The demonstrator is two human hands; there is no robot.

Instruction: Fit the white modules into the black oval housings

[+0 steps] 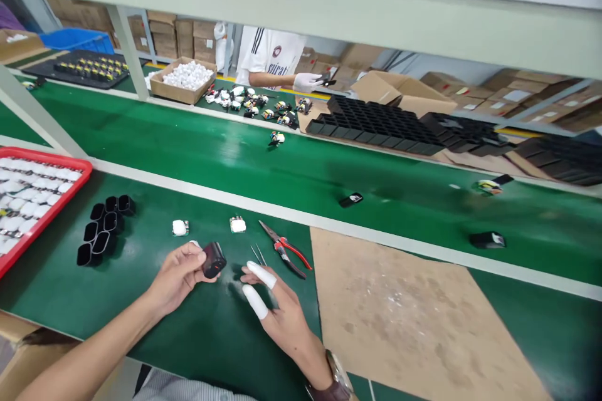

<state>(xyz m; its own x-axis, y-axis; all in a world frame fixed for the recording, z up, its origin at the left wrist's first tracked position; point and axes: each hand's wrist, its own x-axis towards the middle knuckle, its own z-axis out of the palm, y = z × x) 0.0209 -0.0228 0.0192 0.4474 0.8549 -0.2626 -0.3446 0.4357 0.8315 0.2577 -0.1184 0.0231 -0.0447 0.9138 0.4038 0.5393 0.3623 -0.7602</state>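
Note:
Between the thumb and fingers of my left hand [181, 272] is a small black casing [215, 260], tilted, with a tiny red mark on its face. My right hand [277, 304] is just right of it, fingers apart and holding nothing, with white covers on two fingertips. Tweezers [258, 255] lie beyond the right fingertips, beside red-handled pliers [285, 249]. Two small circuit pieces with white tops, one on the left [179, 227] and one nearer the pliers [237, 224], rest on the green bench.
Several black casings [101, 242] stand at the left by a red tray [89, 167] of white-topped parts. Brown cardboard [399, 307] covers the right bench. A green belt [211, 150] carries scattered parts. Across it, a person's gloved hand [308, 81] holds a dark part.

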